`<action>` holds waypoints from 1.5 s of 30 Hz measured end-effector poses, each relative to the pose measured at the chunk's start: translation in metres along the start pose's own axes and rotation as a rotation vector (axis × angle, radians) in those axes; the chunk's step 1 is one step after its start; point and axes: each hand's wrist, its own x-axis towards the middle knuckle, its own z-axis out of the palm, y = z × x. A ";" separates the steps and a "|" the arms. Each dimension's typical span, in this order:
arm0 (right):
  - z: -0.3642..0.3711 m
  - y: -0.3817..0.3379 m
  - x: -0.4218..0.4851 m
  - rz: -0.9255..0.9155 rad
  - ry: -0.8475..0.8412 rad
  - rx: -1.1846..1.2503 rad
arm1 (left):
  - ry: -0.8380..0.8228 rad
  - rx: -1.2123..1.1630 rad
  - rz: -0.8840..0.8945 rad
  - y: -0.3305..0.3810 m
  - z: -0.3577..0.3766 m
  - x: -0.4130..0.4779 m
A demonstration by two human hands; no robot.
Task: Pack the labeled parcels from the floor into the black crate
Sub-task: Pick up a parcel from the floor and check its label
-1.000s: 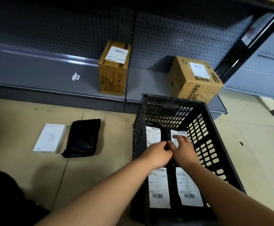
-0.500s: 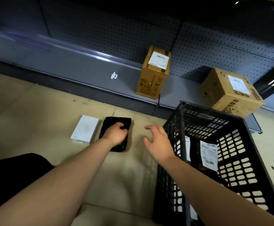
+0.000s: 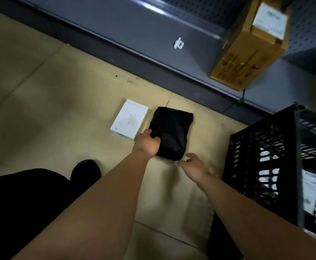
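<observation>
A: Where is the black parcel (image 3: 169,132) lying?

B: Flat on the tan floor (image 3: 40,87), just right of a white box (image 3: 129,120) that lies close beside it, whether touching I cannot tell. Both lie a little in front of the grey shelf base (image 3: 134,30).

A: And the left hand (image 3: 147,143)?

B: It is on the parcel's near left edge, thumb over the top of the black wrapping and the fingers curled at its side, so it is gripping that corner. The parcel looks to be flat on the floor.

A: The right hand (image 3: 193,166)?

B: Open, fingers loosely spread, just at the parcel's near right corner. The fingertips are very close to the wrapping; contact is too blurred to judge. It holds nothing.

A: Where is the black crate (image 3: 256,166)?

B: On the floor to the right of both hands, near the right forearm. Through its lattice wall, white shipping labels (image 3: 311,192) show on parcels already inside.

A: Anything else?

B: A cardboard box (image 3: 247,53) with a white label stands on the shelf base at upper right, and a small white clip (image 3: 178,43) lies on the same shelf. The person's dark trouser leg (image 3: 22,203) fills the lower left corner.
</observation>
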 end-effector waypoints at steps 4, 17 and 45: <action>0.013 -0.008 0.023 0.092 0.027 0.166 | 0.004 -0.008 -0.009 -0.010 0.003 0.008; 0.017 -0.022 0.042 0.115 0.008 0.400 | -0.040 0.074 0.016 -0.015 0.021 0.000; -0.188 0.018 -0.205 -0.612 0.534 0.519 | -0.089 -1.049 0.227 0.176 0.112 -0.240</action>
